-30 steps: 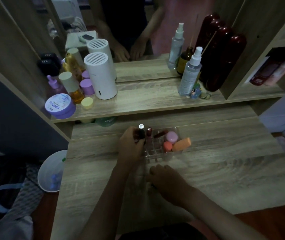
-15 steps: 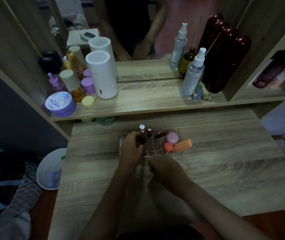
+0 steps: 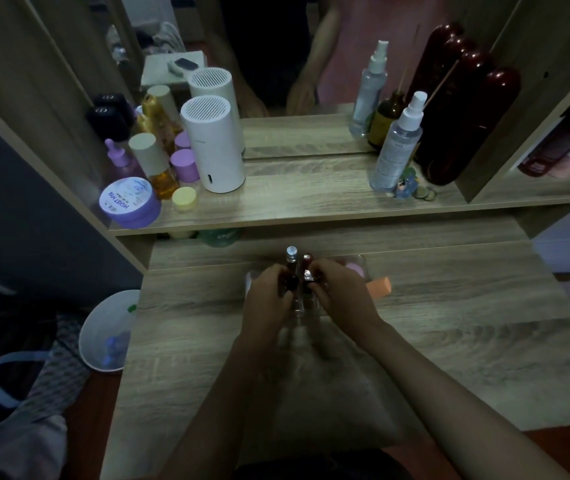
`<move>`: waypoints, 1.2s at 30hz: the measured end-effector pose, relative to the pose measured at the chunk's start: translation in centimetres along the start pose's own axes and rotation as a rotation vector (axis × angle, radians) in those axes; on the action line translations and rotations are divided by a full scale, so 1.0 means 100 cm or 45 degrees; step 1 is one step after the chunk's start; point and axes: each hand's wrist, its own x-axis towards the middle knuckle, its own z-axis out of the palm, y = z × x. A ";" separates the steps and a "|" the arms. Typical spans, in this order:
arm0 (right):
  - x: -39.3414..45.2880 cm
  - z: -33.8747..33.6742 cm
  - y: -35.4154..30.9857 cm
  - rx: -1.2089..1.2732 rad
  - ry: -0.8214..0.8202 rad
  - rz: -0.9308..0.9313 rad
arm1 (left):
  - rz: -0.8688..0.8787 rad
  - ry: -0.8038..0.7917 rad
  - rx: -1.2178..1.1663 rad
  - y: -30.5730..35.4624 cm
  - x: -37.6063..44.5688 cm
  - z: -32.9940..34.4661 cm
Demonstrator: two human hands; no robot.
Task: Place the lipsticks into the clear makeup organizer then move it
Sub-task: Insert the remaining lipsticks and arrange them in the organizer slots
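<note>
Both hands, the left hand and the right hand, are closed on lipsticks standing in the clear makeup organizer, so the placing step seems almost finished, and next they must grip the organizer itself to move it.

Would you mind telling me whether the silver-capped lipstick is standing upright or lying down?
Upright: the silver-capped lipstick stands cap up in the clear organizer, beside the red lipstick, above the left hand.

Wood-grain desk, clear organizer, orange sponge
</note>
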 end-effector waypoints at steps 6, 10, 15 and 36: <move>0.007 0.002 0.002 -0.019 0.004 -0.001 | -0.010 -0.063 -0.001 0.000 0.001 -0.002; 0.007 0.007 0.006 -0.010 -0.083 0.038 | 0.035 -0.027 -0.014 0.003 0.003 -0.006; 0.007 0.014 0.010 -0.031 -0.105 0.062 | 0.179 0.170 -0.027 0.012 0.005 -0.012; 0.011 -0.020 0.018 0.040 0.042 0.266 | 0.515 -0.045 0.610 0.018 0.042 -0.002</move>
